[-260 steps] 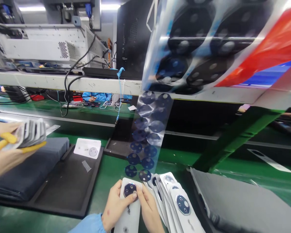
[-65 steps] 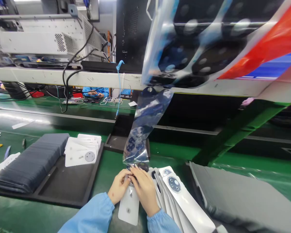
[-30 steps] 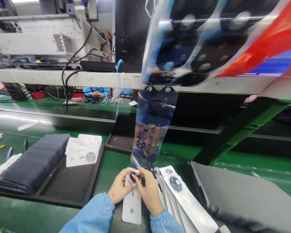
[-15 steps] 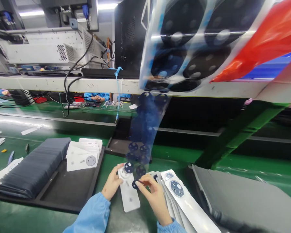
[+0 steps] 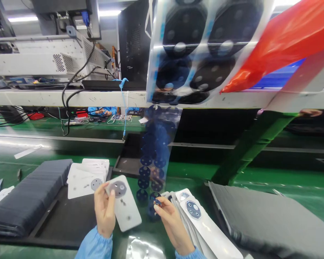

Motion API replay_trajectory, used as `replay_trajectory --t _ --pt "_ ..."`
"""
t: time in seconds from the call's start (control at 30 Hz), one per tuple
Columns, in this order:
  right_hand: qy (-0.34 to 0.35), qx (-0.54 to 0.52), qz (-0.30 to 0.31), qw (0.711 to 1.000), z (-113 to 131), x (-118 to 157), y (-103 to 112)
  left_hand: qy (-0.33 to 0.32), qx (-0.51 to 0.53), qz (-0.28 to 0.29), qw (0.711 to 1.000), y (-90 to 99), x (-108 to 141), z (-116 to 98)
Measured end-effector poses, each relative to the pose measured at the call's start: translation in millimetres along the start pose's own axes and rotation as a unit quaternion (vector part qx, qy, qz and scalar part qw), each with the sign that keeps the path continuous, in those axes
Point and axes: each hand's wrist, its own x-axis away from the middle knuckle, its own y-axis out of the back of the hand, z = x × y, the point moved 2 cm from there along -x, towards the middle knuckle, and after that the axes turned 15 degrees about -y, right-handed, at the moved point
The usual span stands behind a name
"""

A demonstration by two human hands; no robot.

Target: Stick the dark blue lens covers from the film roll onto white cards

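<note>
My left hand (image 5: 106,210) is closed on a white phone back panel (image 5: 128,212), thumb over its round grey camera area, and holds it tilted above the green bench. My right hand (image 5: 169,219) pinches a small dark piece at the lower end of a hanging clear strip, seemingly one of its round stickers; the fingertips partly hide it. Dark round camera stickers (image 5: 143,171) with holes run in two columns down the strip. Beside my right hand lies a fanned stack of white phone back panels (image 5: 210,223) with dark camera circles.
At left, a black tray (image 5: 67,219) carries a row of grey sleeves (image 5: 29,194) and white panels (image 5: 81,180). A grey padded stack (image 5: 272,216) lies right. The strip hangs from a shelf edge (image 5: 97,99), beside a red plastic sheet (image 5: 280,46). A green post (image 5: 253,147) stands behind.
My left hand has moved left and raised the white panel away from the strip's lower end. My right hand stays near the same spot, still pinching. The whole view has shifted slightly.
</note>
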Motion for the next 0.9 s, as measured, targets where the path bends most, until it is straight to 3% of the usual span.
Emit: replay_trajectory --t 0.07,0.13,0.23,0.53,0.9 --pt "0.004 -0.001 0.013 1.000 7.4 3.5 -0.4 0.092 0.055 0.109 0.988 -12.3 11.7 -1.6" --pt "0.017 0.023 -0.004 1.000 12.1 6.1 -1.5 0.188 0.119 0.206 0.953 -24.7 25.8 -1.5" --pt "0.054 0.111 -0.054 0.991 13.6 7.4 -4.7 0.260 0.197 0.271 0.905 -36.0 41.0 0.0" --pt "0.072 0.189 -0.107 0.973 12.4 6.2 -5.9 0.271 0.216 0.332 0.877 -37.0 47.6 1.4" --pt "0.048 0.174 -0.115 0.977 10.6 6.2 -6.1 0.264 0.211 0.321 0.885 -38.6 50.5 -1.2"
